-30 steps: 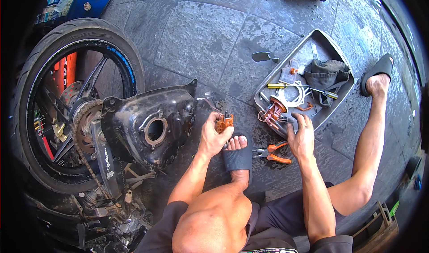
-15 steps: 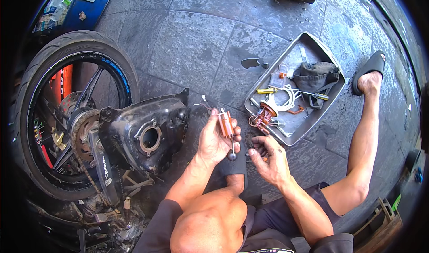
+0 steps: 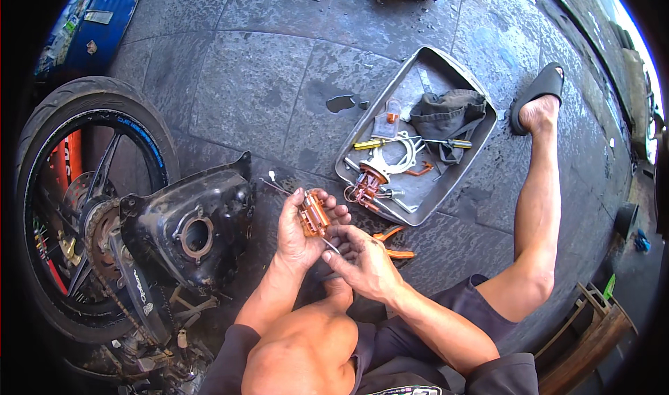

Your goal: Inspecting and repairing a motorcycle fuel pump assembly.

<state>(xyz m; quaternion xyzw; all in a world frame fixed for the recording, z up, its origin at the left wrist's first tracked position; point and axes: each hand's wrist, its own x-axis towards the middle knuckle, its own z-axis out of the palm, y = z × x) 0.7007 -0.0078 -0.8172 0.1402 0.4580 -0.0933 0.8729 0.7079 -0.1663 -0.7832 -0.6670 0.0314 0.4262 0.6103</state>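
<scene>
My left hand (image 3: pixel 295 241) is closed around an orange-brown plastic fuel pump part (image 3: pixel 315 215), thumb on one side and fingers on the other. Thin wires with a small white connector (image 3: pixel 272 176) stick out beyond its upper end. From the lower end runs a thin metal rod (image 3: pixel 330 244), which my right hand (image 3: pixel 369 261) pinches between thumb and fingers; the rod's far end is hidden by that hand. Orange-handled pliers (image 3: pixel 397 254) lie on the floor just beyond the right hand.
A grey tray (image 3: pixel 454 186) holds another orange-brown pump piece (image 3: pixel 368 186), a white ring (image 3: pixel 403 159), yellow-handled screwdrivers (image 3: pixel 367 145) and a dark cloth (image 3: pixel 447 116). At left stand a black tank with a round hole (image 3: pixel 198 236) and a motorcycle wheel (image 3: pixel 164 126).
My right hand has moved in from beside the tray and taken hold of the rod. The pump part is tilted differently. The view has shifted, and the orange-handled pliers show more.
</scene>
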